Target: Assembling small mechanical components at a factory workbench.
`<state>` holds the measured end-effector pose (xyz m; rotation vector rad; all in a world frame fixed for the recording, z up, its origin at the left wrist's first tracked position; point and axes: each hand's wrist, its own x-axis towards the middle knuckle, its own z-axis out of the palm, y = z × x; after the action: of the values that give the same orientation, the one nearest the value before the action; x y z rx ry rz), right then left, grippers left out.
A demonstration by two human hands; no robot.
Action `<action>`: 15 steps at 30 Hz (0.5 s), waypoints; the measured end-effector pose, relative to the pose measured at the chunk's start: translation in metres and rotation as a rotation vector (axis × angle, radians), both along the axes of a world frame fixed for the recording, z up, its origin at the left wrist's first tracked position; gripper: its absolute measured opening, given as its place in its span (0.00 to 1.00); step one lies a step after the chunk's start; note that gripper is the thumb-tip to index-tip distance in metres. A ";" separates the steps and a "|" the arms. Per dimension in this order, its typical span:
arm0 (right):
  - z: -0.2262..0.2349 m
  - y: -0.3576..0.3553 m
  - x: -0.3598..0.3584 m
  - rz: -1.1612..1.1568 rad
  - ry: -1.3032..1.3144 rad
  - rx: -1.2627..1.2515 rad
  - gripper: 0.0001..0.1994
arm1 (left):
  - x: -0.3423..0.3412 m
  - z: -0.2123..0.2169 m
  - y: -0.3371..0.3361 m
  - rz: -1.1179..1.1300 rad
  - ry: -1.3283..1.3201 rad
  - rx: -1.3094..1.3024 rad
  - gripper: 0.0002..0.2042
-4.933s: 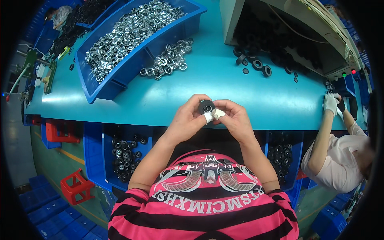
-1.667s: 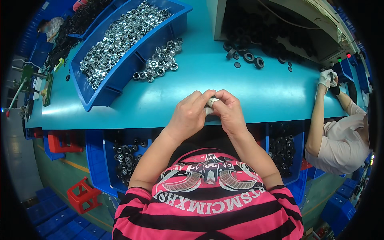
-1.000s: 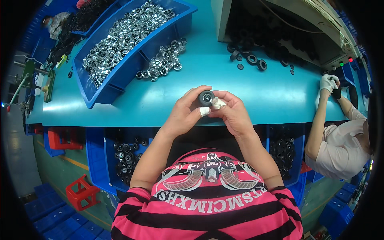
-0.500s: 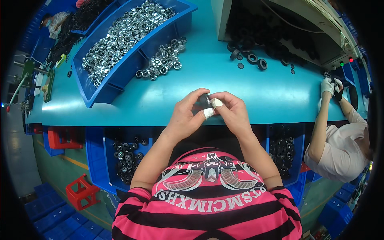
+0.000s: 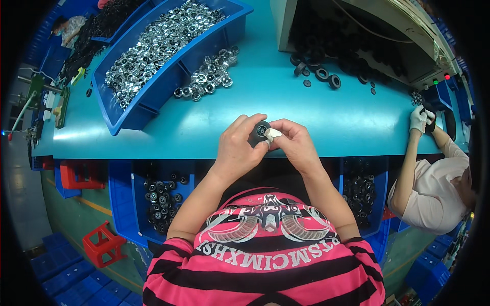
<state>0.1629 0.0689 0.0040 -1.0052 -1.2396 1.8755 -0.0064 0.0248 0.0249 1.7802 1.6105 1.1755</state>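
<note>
Between my hands, above the near edge of the teal table, is a small toy wheel [image 5: 261, 130] with a black tyre and a silvery hub facing up. My left hand [image 5: 239, 144] curls round its left side, fingers and thumb closed on it. From the right, my right hand [image 5: 294, 145] pinches at the wheel's edge, its thumb wrapped in white tape [image 5: 273, 135]. That thumb covers part of the wheel. Beyond my hands lie a loose pile of chrome wheel hubs [image 5: 208, 77] and several black tyres [image 5: 321, 74].
A blue bin [image 5: 153, 104] full of chrome hubs stands at the back left. A pale box-like housing [image 5: 283, 25] holds many tyres. Blue bins of finished-looking wheels [image 5: 162, 201] sit below the table edge. A gloved co-worker [image 5: 431, 188] works at the right.
The wheel has turned so its hub face shows upward. My fingers have shifted round it, the right thumb now over its edge. The co-worker's gloved hands moved slightly nearer.
</note>
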 end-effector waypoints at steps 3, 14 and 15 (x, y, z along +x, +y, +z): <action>0.002 0.000 -0.001 -0.003 -0.005 -0.005 0.12 | 0.001 0.000 -0.001 -0.004 -0.013 -0.003 0.22; 0.016 0.057 0.067 -0.361 -0.614 0.629 0.13 | -0.124 0.023 -0.134 0.279 0.345 -0.527 0.24; 0.018 0.069 0.083 -0.419 -0.714 0.733 0.15 | -0.149 0.011 -0.158 0.341 0.515 -0.688 0.25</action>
<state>0.2457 0.1382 0.0218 -1.3902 -1.7466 0.6305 -0.1558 -0.1331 0.0356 1.4274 2.3138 0.1835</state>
